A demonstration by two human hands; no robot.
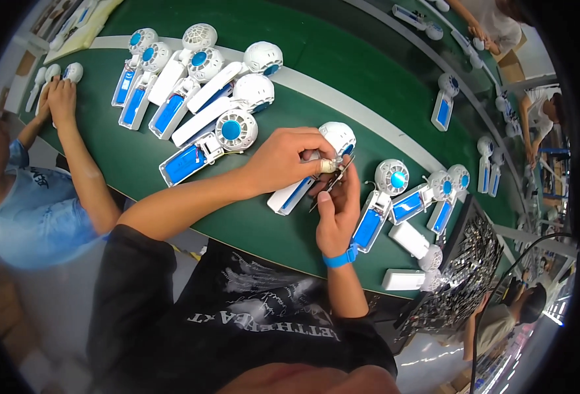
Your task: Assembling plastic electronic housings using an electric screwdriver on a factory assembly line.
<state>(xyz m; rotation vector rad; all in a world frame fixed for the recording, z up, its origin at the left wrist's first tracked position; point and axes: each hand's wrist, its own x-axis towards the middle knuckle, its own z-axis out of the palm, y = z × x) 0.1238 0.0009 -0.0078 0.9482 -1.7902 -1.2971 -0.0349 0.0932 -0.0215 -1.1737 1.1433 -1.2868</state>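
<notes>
My left hand (286,157) is closed in a pinch, with a pale yellowish bit (328,166) at its fingertips; what it grips is too small to make out. Close against it, my right hand (340,213), with a blue band at the wrist, holds a thin dark board (334,183) nearly edge-on between thumb and fingers. Partly hidden behind both hands lies an opened white handheld fan (337,136). To the right rests another opened fan (392,176), its handle showing a blue inside.
Several white fans (201,62) lie grouped at the left on the green table (283,243), more (408,241) at the right. A black tray (457,279) of small metal parts stands at the right edge. A co-worker's hands (62,98) handle fans at far left.
</notes>
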